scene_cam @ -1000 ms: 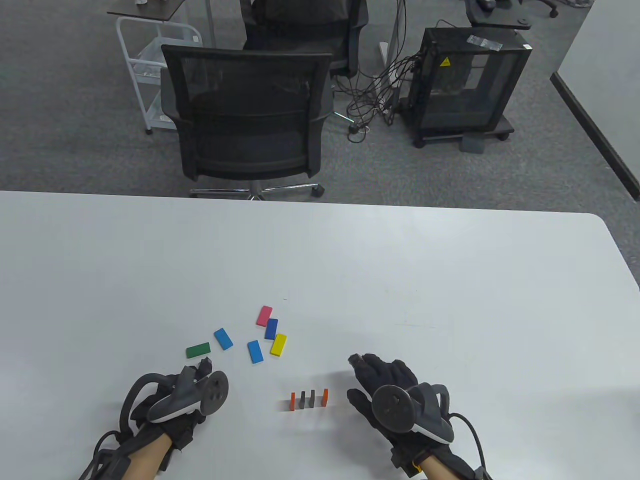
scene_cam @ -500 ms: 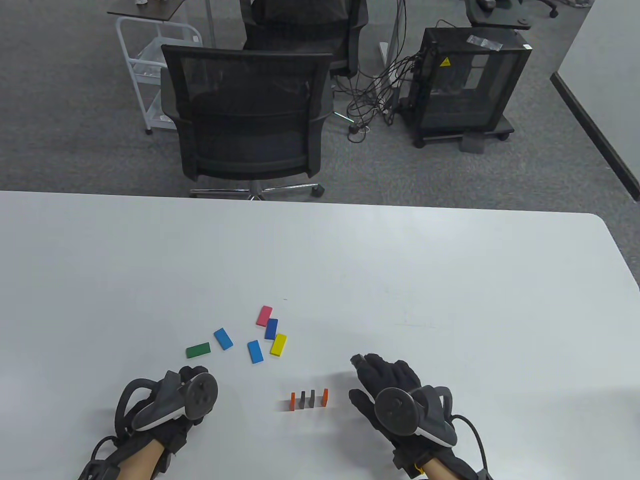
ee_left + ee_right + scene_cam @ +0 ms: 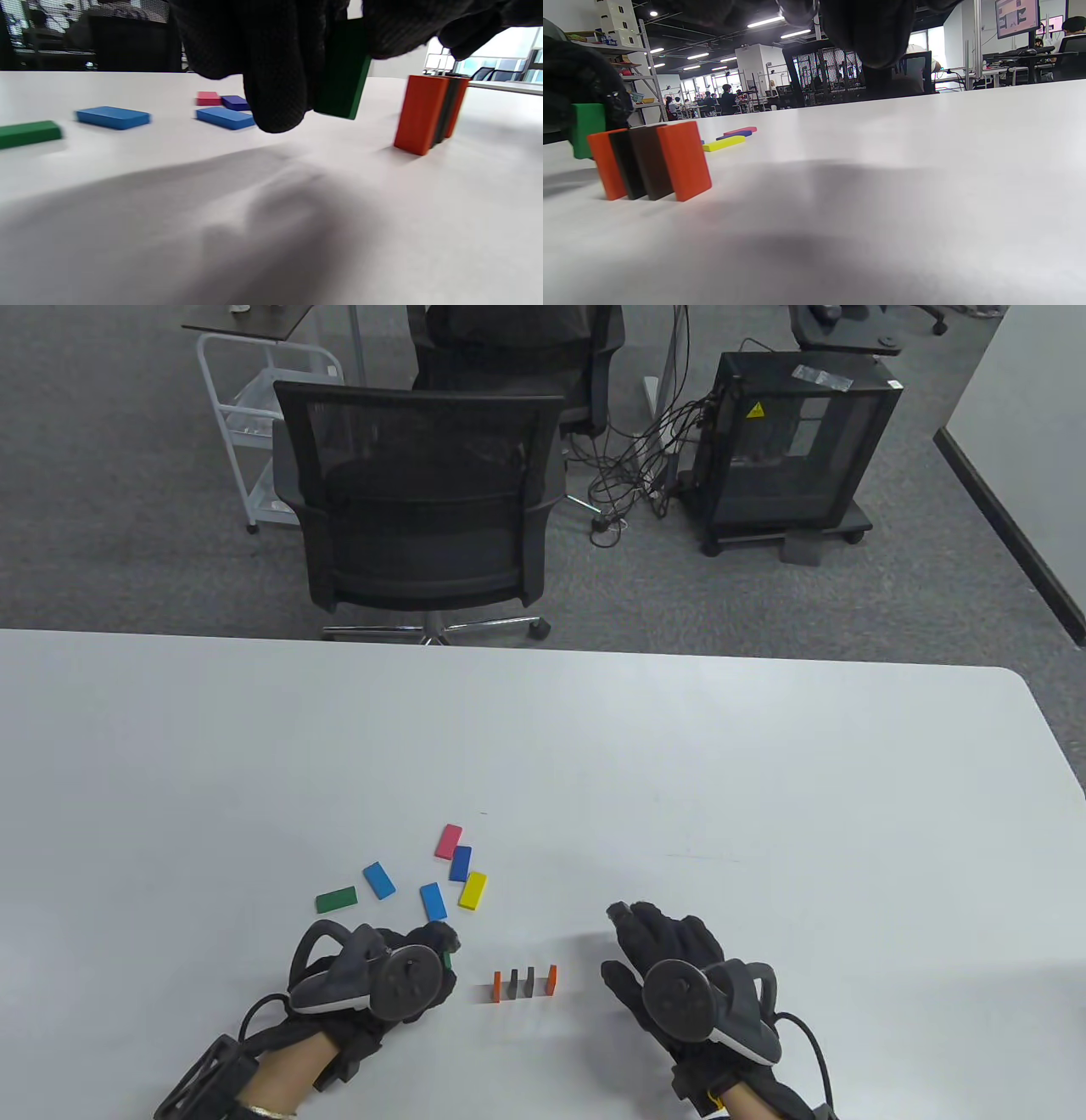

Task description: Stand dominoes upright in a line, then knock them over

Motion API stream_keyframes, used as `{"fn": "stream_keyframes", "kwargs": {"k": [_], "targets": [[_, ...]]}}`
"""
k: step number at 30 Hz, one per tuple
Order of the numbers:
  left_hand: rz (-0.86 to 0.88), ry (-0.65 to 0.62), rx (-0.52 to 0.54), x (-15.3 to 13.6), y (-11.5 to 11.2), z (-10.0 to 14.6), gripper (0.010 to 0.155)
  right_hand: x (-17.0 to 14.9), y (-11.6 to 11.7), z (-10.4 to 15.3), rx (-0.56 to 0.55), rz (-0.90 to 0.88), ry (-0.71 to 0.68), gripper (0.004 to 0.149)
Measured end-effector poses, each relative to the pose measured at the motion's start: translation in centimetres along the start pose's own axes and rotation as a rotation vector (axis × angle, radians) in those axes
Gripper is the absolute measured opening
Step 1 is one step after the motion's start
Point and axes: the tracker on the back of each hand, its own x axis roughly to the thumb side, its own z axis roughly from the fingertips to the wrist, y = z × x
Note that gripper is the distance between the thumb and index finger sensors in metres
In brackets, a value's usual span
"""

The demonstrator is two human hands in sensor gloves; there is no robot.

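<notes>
Four dominoes stand in a short row (image 3: pixel 524 982): orange (image 3: pixel 497 986), two dark ones, then orange (image 3: pixel 551 978). My left hand (image 3: pixel 439 948) is just left of the row and pinches a green domino (image 3: pixel 446 959) upright. In the left wrist view this green domino (image 3: pixel 343 80) hangs a little above the table, short of the near orange domino (image 3: pixel 420 112). My right hand (image 3: pixel 632 942) rests right of the row, fingers relaxed and holding nothing. The right wrist view shows the row (image 3: pixel 651 165) with the green domino (image 3: pixel 587 129) behind its far end.
Several loose dominoes lie flat behind the hands: green (image 3: pixel 336 899), blue (image 3: pixel 378 880), blue (image 3: pixel 433 901), yellow (image 3: pixel 473 890), dark blue (image 3: pixel 461 863), pink (image 3: pixel 448 841). An office chair (image 3: pixel 420 492) stands beyond the white table's far edge (image 3: pixel 543 645).
My left hand has moved right, from near the flat green domino to the left end of the row, with a green domino showing in its fingers. The right hand has barely shifted.
</notes>
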Motion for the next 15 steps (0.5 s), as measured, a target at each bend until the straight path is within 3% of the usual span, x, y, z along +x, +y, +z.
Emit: {"fn": "stream_keyframes", "kwargs": {"k": [7, 15], "targets": [[0.038, -0.043, 0.012, 1.2, -1.6, -0.3, 0.055, 0.0, -0.2, -0.1, -0.007, -0.022, 0.007, 0.066], [0.013, -0.028, 0.02, 1.8, -1.9, -0.5, 0.055, 0.0, -0.1, -0.2, 0.002, -0.021, 0.004, 0.067]]}}
